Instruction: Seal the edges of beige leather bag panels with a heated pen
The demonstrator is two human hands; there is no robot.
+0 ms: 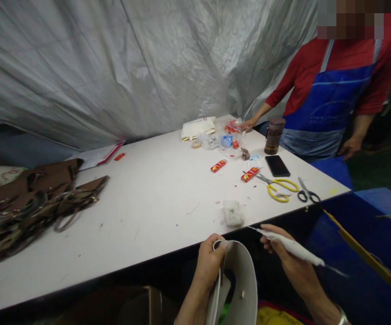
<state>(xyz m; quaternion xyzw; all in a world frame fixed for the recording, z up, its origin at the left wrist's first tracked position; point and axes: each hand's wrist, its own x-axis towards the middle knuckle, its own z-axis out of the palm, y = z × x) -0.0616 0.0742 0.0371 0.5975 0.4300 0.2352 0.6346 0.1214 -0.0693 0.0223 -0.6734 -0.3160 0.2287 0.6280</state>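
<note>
My left hand (211, 258) is closed on the upper edge of a white bag-like piece (244, 271), which hangs open below the table's front edge. In my right hand (283, 250) is a white pen-like tool (295, 248) with a thin metal tip pointing left and a cord at its rear end. That tip is near a whitish block (233, 213) at the table edge, just above the piece. Whether tip and block touch, I cannot tell.
On the white table (148, 198) are brown bags (46, 189), yellow scissors (278, 187), black scissors (307, 192), a phone (277, 165), red boxes (250, 174) and a bottle (274, 136). A person in a blue apron (324, 108) stands at the right, one hand on the table.
</note>
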